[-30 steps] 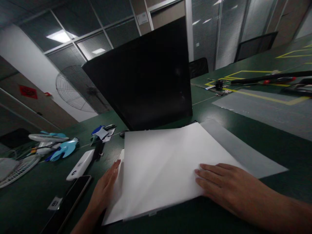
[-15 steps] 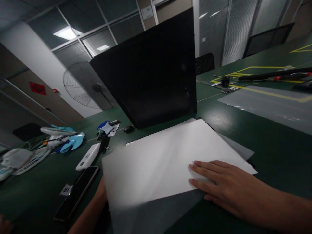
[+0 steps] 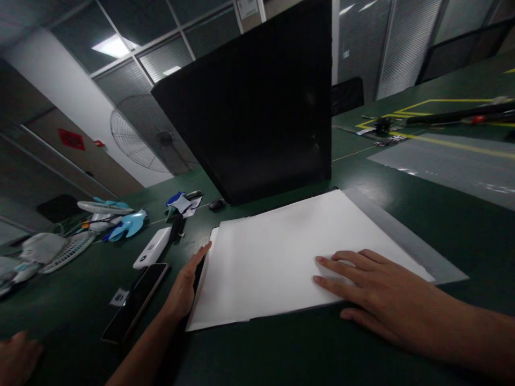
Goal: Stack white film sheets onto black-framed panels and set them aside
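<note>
White paper sheets (image 3: pixel 277 252) lie on the green table in front of me, their edges slightly out of line at the left. My right hand (image 3: pixel 366 281) rests on the front right of the top sheet, fingers spread and nothing in its grasp. Along the left edge of the stack my left hand (image 3: pixel 186 284) is held with its fingers stretched out, the fingertips at the paper's side. A translucent sheet (image 3: pixel 446 268) sticks out from under the paper on the right. A thin dark edge shows behind the stack.
Behind the paper stands a large black panel (image 3: pixel 257 118). Left are a phone (image 3: pixel 137 303), a white device (image 3: pixel 153 247), a black mouse (image 3: pixel 217 205), and white and blue fan parts (image 3: pixel 126 225). Another person's hand (image 3: pixel 18 354) is at lower left. Clear film (image 3: pixel 454 166) lies right.
The paper's near left part, raised before, now lies flat. My left hand has come out from behind it to the left edge. The translucent sheet now shows more at the right.
</note>
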A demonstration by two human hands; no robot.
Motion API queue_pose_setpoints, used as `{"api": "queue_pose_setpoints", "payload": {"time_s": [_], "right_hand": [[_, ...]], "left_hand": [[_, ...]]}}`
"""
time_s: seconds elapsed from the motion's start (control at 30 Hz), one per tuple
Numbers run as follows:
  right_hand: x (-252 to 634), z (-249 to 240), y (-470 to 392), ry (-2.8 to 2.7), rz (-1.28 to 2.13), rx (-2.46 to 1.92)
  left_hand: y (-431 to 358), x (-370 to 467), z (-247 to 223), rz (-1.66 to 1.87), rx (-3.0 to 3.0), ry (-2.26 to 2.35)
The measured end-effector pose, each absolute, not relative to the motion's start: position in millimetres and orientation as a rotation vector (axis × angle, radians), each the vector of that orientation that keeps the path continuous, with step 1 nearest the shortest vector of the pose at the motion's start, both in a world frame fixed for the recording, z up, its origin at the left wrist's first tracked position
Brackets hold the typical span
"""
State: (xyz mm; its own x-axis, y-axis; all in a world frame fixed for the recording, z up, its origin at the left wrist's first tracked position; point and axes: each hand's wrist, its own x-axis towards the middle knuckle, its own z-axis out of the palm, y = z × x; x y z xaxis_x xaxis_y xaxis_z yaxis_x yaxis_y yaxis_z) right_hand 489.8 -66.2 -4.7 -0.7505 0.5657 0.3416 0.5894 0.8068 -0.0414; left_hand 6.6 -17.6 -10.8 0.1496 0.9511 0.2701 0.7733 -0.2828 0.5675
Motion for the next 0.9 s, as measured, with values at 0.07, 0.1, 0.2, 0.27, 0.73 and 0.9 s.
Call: {"api": "queue_pose_setpoints", "payload": {"time_s": [0.07, 0.1, 0.2, 0.27, 0.73, 0.9], "right_hand": [[491.0, -4.8, -65.5, -2.648, -0.065, -0.864], [491.4, -4.7, -65.1, -2.648, -0.042, -0.858], [491.9, -2.2, -64.0, -2.685, 0.019, -0.824], [492.3, 1.2, -63.2, -2.731, 0.031, -0.778], [515.7, -16.0, -43.5, -2.617, 0.056, -0.871], [516.5, -20.1, -42.9, -2.617, 0.040, -0.917]], "left_hand": [[-17.2, 3.7, -12.9, 0.878, 2.137, 1.620], [-17.1, 3.5, -13.2, 0.874, 2.129, 1.613], [-17.5, 8.2, -11.6, 0.759, 2.091, 1.737], [-18.0, 13.6, -9.2, 0.639, 2.102, 1.849], [-12.6, 14.5, -8.6, 0.723, 1.957, 1.945], [-16.8, 16.6, -4.7, 0.669, 1.981, 1.857]]}}
